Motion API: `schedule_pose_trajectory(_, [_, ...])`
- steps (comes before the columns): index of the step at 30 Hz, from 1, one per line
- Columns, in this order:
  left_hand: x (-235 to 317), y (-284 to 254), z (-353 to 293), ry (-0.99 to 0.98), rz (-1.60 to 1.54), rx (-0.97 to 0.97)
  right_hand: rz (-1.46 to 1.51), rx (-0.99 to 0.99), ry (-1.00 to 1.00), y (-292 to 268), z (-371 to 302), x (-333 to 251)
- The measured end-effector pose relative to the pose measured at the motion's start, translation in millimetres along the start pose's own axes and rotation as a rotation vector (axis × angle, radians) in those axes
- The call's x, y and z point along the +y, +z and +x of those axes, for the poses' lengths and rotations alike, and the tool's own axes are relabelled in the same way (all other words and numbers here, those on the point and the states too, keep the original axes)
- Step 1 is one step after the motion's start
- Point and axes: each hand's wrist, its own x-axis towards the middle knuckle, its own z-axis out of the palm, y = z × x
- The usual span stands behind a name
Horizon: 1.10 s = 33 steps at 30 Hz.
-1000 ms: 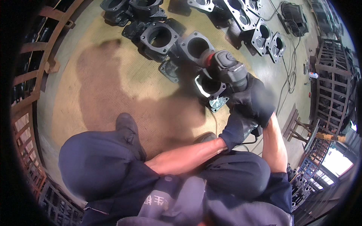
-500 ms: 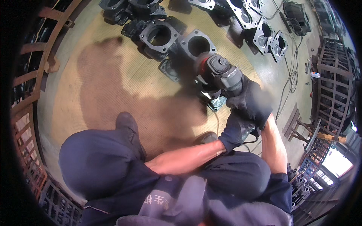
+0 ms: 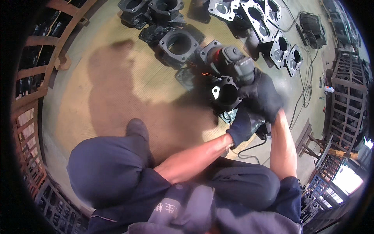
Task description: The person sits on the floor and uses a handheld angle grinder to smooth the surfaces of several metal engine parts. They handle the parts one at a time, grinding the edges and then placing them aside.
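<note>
An angle grinder [image 3: 242,70] with a dark body and a red-tinted head is held out ahead of me, its disc end blurred. My right hand [image 3: 265,96], in a dark glove, is wrapped round its body. Closer to me, my left hand [image 3: 246,125], also gloved, is closed round the grinder's rear part, though its fingers are partly hidden. Just below the grinder's head stands a black flanged casting [image 3: 216,93] with a round bore and bright metal on its flange. A few orange sparks [image 3: 208,74] fly left of the head, near a second flanged casting [image 3: 212,50].
Several black flanged castings [image 3: 179,43] stand ahead on the floor; others with bright machined faces [image 3: 255,17] lie at the far right. A power cord [image 3: 249,155] loops near my right knee. Wooden racks [image 3: 33,72] line the left, and slatted crates [image 3: 348,89] the right.
The grinder's head has shifted slightly right and up in the picture, uncovering the near casting's bore and flange. Sparks now show. The surrounding castings have shifted right and down as the view moved.
</note>
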Motion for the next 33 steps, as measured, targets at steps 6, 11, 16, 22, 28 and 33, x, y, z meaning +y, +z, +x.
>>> schedule_pose_trajectory(6, [51,-3,-4,0.107,0.685,-0.003,-0.131,-0.058,-0.103,-4,22,-21])
schedule_pose_trajectory(11, [16,-6,-23,0.158,0.356,0.03,-0.156,-0.069,-0.006,9,-7,-35])
schedule_pose_trajectory(16, [-24,14,-29,0.196,0.384,0.036,-0.033,-0.047,0.085,5,-43,-7])
schedule_pose_trajectory(22, [-38,9,-9,0.096,0.02,-0.108,-0.103,0.001,0.008,-18,-34,16])
schedule_pose_trajectory(28, [-22,-11,30,0.077,0.219,0.027,-0.031,-0.001,-0.079,-12,9,11])
schedule_pose_trajectory(33, [49,-21,7,0.136,0.85,-0.109,-0.04,-0.038,-0.154,-2,24,-16])
